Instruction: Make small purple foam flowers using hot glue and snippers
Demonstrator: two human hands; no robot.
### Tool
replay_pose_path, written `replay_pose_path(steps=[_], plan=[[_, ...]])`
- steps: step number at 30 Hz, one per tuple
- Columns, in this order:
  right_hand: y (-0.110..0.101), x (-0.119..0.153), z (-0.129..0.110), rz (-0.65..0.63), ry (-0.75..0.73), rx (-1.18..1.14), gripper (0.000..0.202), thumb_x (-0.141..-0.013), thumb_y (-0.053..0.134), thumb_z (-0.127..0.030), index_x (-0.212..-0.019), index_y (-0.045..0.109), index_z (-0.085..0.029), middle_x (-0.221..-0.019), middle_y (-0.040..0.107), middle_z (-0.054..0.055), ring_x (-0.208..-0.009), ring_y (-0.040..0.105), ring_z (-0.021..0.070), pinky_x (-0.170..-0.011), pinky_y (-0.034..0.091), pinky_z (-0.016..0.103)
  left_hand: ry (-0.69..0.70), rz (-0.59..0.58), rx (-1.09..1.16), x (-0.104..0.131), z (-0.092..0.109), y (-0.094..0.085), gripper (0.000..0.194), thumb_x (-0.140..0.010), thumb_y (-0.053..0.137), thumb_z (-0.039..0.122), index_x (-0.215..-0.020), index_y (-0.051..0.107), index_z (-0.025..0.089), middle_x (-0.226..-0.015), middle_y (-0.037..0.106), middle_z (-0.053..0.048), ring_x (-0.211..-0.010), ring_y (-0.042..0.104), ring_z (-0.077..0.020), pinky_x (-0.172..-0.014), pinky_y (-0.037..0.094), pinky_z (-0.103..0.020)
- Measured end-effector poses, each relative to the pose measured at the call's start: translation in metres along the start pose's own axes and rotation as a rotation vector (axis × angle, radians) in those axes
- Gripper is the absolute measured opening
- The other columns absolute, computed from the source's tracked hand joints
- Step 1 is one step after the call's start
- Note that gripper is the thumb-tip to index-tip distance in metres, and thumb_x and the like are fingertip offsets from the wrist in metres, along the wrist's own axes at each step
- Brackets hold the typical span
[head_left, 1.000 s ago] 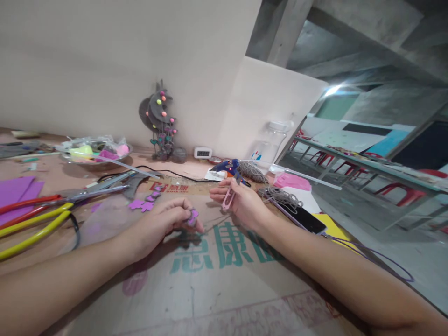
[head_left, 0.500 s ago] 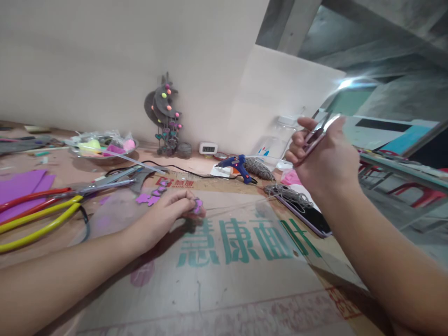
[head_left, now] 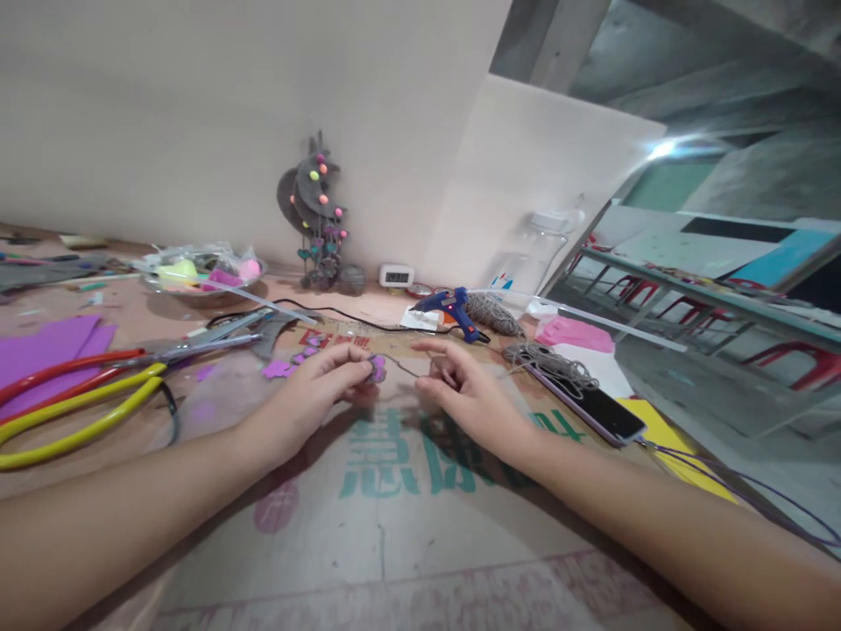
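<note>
Between its thumb and fingers, my left hand (head_left: 335, 377) pinches a small purple piece (head_left: 377, 368) with a grey edge. A short grey yarn strand (head_left: 402, 366) runs from that piece to my right hand (head_left: 460, 386), whose thumb and a finger close on its end. My right index finger reaches out above the strand. Other purple cut pieces (head_left: 281, 369) lie on the board just behind my left hand. Both hands are over the board with green characters (head_left: 378, 478).
A blue glue gun (head_left: 453, 311), grey yarn (head_left: 555, 368) and a phone (head_left: 608, 414) lie behind and to the right. Scissors with yellow handles (head_left: 85, 429), purple sheets (head_left: 49, 350) and a bowl (head_left: 203, 292) are left. A moon ornament (head_left: 315, 206) stands at the back.
My right hand has come down from the raised position at the right to beside my left hand. It no longer holds the shiny metal tool and now grips the yarn.
</note>
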State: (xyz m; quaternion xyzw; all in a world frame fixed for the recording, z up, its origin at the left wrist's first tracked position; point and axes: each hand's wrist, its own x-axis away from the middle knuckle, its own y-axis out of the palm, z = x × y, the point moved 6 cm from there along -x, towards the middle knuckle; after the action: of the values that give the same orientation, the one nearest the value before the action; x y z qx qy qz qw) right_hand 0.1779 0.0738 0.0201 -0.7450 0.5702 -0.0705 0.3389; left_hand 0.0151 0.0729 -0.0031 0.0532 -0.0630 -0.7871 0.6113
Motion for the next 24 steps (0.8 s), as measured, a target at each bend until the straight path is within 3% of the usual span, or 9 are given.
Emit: replay_pose_path(steps=[4,8,12,16,19,24], plan=[[0.004,-0.004,0.008,-0.021,0.119,-0.188,0.044,-0.079,0.055,-0.030,-0.122,0.047,-0.022,-0.060,0.041,-0.006,-0.049,0.037,0.0085,-0.047,0.032,0.021,0.012,-0.029,-0.090,0.002,0.002,0.003,0.013,-0.074,0.057,0.029,-0.071,0.055,0.016,-0.068,0.058,0.000,-0.065,0.056,-0.0137,-0.066,0.045,-0.027],[0.019,0.002,0.013,-0.180,0.227,-0.207,0.027,-0.080,0.052,-0.030,-0.103,0.059,-0.019,-0.054,0.047,-0.005,-0.046,0.043,0.0085,-0.046,0.034,0.021,0.043,-0.065,-0.212,0.004,0.005,0.007,0.013,-0.076,0.053,0.028,-0.070,0.055,0.016,-0.065,0.059,0.000,-0.065,0.058,-0.0155,-0.064,0.044,-0.027],[0.020,0.005,0.008,-0.189,0.149,-0.154,0.014,-0.081,0.050,-0.029,-0.083,0.058,-0.018,-0.055,0.055,-0.003,-0.054,0.053,0.0112,-0.056,0.041,0.023,0.106,0.003,-0.388,0.005,0.007,0.004,0.010,-0.071,0.054,0.020,-0.073,0.063,0.017,-0.070,0.064,-0.001,-0.069,0.060,-0.0178,-0.066,0.044,-0.027],[0.014,0.005,0.003,-0.142,0.095,-0.075,0.014,-0.083,0.048,-0.029,-0.080,0.056,-0.018,-0.054,0.053,-0.004,-0.051,0.050,0.0102,-0.053,0.039,0.022,0.145,0.012,-0.406,0.006,0.007,0.003,0.031,-0.071,0.051,0.015,-0.097,0.066,0.021,-0.100,0.067,-0.004,-0.094,0.060,-0.0210,-0.081,0.043,-0.030],[0.015,0.006,0.000,-0.150,0.068,-0.040,0.014,-0.083,0.048,-0.029,-0.081,0.057,-0.019,-0.055,0.054,-0.003,-0.052,0.051,0.0101,-0.052,0.039,0.021,0.192,-0.014,-0.492,0.006,0.008,0.005,0.028,-0.076,0.053,0.025,-0.101,0.066,0.021,-0.103,0.067,-0.005,-0.099,0.058,-0.0232,-0.085,0.042,-0.031],[0.016,0.007,-0.001,-0.128,0.041,-0.025,0.015,-0.084,0.048,-0.030,-0.082,0.058,-0.019,-0.054,0.052,-0.004,-0.049,0.048,0.0091,-0.051,0.039,0.021,0.171,-0.160,-0.573,0.007,0.003,0.013,0.027,-0.080,0.052,0.034,-0.100,0.067,0.023,-0.098,0.069,-0.004,-0.089,0.061,-0.0218,-0.077,0.044,-0.029]])
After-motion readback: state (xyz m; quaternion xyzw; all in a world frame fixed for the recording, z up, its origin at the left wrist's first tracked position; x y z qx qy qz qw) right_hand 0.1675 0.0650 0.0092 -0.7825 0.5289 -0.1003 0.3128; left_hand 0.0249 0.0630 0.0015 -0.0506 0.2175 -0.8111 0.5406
